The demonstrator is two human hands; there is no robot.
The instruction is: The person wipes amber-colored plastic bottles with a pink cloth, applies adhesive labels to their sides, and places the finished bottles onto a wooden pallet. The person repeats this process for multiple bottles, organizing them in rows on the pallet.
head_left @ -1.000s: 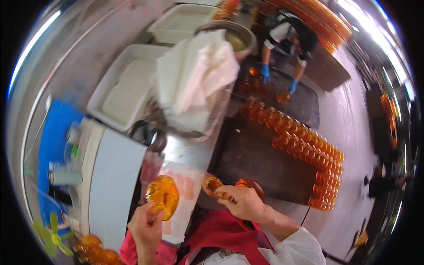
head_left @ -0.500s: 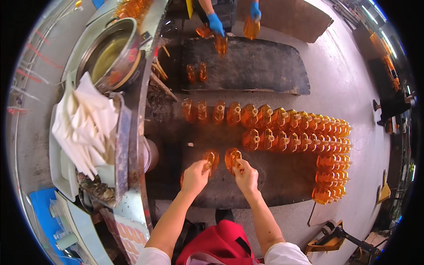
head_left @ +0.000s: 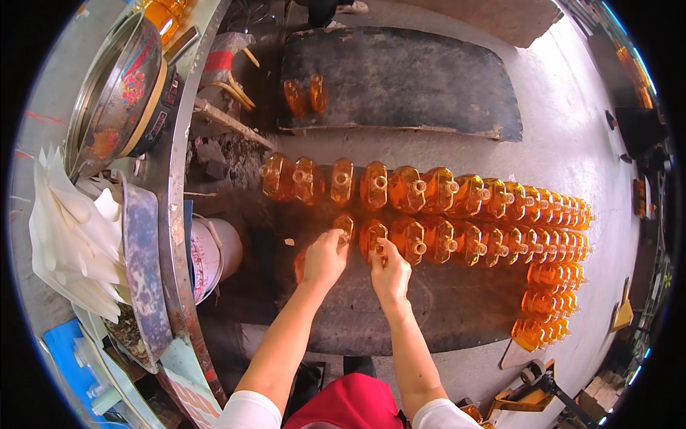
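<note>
My left hand (head_left: pixel 326 259) is closed on an amber, faceted glass bottle (head_left: pixel 344 227), gripped near its neck. Part of another amber bottle (head_left: pixel 299 267) shows at the left side of that hand; whether the hand holds it too is hard to see. My right hand (head_left: pixel 391 272) pinches the neck of a similar bottle (head_left: pixel 371 234), at the left end of the nearer row. Just right of it stands the closest bottle of that row (head_left: pixel 408 240). Behind both hands runs a farther row of amber bottles (head_left: pixel 374 186).
Shorter groups of bottles (head_left: pixel 550 304) stand at the right end of the dark board (head_left: pixel 429 307). Two bottles (head_left: pixel 306 96) stand on another dark board (head_left: pixel 400 79) farther off. At left are a metal pan (head_left: pixel 118 93), white sheets (head_left: pixel 71 236) and a bucket (head_left: pixel 218 250).
Both hands have moved forward with their bottles, from the near part of the board to the nearer row. The view has shifted, and the co-worker's gloved hands are out of sight.
</note>
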